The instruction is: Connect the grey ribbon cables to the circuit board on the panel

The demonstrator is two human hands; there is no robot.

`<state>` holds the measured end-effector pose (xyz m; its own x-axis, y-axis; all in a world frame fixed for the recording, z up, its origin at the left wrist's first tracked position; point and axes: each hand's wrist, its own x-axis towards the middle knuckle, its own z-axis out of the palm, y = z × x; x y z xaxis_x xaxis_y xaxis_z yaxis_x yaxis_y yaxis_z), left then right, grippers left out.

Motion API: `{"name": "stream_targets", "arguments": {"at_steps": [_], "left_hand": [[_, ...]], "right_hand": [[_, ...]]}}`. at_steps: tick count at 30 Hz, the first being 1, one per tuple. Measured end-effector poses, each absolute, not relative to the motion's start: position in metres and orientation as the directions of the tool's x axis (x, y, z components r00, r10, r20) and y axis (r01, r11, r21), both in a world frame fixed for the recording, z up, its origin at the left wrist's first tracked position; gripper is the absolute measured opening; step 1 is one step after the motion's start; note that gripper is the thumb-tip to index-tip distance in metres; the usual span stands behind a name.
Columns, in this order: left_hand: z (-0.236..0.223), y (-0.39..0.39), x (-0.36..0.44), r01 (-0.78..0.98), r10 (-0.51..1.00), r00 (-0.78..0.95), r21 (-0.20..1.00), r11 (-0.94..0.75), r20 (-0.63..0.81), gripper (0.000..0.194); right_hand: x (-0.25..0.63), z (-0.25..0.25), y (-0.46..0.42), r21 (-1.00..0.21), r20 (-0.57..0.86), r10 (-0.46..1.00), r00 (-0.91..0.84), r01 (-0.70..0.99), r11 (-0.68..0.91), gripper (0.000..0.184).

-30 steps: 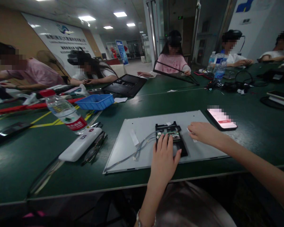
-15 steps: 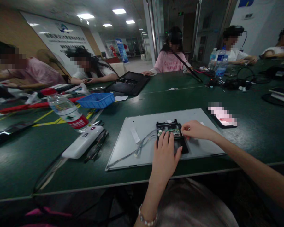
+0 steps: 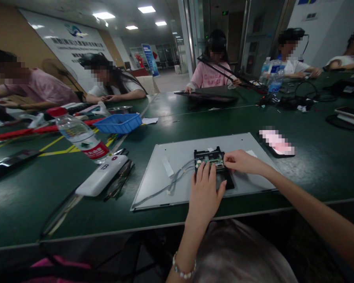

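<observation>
Two things flank the panel [image 3: 179, 157] — phone [image 3: 277, 143], bottle [image 3: 81, 137].

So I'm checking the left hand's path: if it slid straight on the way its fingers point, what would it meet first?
Probably the green circuit board: the left hand lies on the black module, fingertips just short of it.

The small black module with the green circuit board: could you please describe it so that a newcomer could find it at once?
Start at the dark green table and find the flat grey metal panel near its front edge. On that panel sits the small black module with a green circuit board, under the left hand and touched by the right hand. Pale wires run from it.
</observation>
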<state>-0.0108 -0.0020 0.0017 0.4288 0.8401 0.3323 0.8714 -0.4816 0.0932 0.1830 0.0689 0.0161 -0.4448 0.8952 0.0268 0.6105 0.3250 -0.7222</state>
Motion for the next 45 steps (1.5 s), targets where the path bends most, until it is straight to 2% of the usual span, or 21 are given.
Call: {"name": "stream_targets", "arguments": {"at_steps": [6,11,18,20,22,25,28,34,39,42,45], "left_hand": [[0.0,-0.003,-0.01,0.868,0.839,0.425,0.111,-0.484,0.339,0.056],[0.005,-0.005,-0.016,0.858,0.838,0.401,0.168,-0.485,0.37,0.06],[0.027,0.018,-0.088,0.903,0.851,0.213,0.237,-0.359,0.48,0.036],[0.03,0.029,-0.11,0.94,0.883,0.165,0.201,-0.275,0.44,0.035],[0.031,0.036,-0.127,0.958,0.928,0.159,0.173,-0.227,0.337,0.035],[0.03,0.04,-0.139,0.953,0.963,0.197,0.193,-0.232,0.185,0.035],[0.029,0.038,-0.142,0.942,0.965,0.226,0.222,-0.251,0.136,0.034],[0.028,0.041,-0.137,0.951,0.952,0.235,0.154,-0.267,0.198,0.03],[0.03,0.041,-0.132,0.96,0.921,0.23,0.083,-0.268,0.314,0.032],[0.034,0.026,-0.122,0.957,0.896,0.224,0.088,-0.277,0.384,0.031],[0.034,0.008,-0.106,0.951,0.884,0.251,0.072,-0.302,0.394,0.028]], "right_hand": [[0.188,0.018,0.064,-0.745,0.026,0.916,-0.399,0.603,0.284,0.02],[0.192,0.019,0.058,-0.756,0.089,0.941,-0.326,0.593,0.277,0.022],[0.193,0.019,0.052,-0.79,0.164,0.944,-0.285,0.536,0.299,0.027],[0.192,0.021,0.05,-0.811,0.167,0.94,-0.296,0.501,0.302,0.027],[0.191,0.022,0.05,-0.826,0.17,0.937,-0.305,0.475,0.304,0.028],[0.191,0.022,0.049,-0.826,0.165,0.935,-0.313,0.474,0.304,0.027],[0.191,0.022,0.048,-0.809,0.151,0.939,-0.31,0.507,0.298,0.028],[0.188,0.026,0.045,-0.793,0.143,0.942,-0.304,0.535,0.293,0.028],[0.189,0.026,0.045,-0.777,0.14,0.951,-0.276,0.564,0.278,0.029],[0.188,0.028,0.044,-0.761,0.183,0.945,-0.271,0.57,0.311,0.028],[0.182,0.033,0.039,-0.731,0.245,0.935,-0.255,0.585,0.351,0.025]]}}
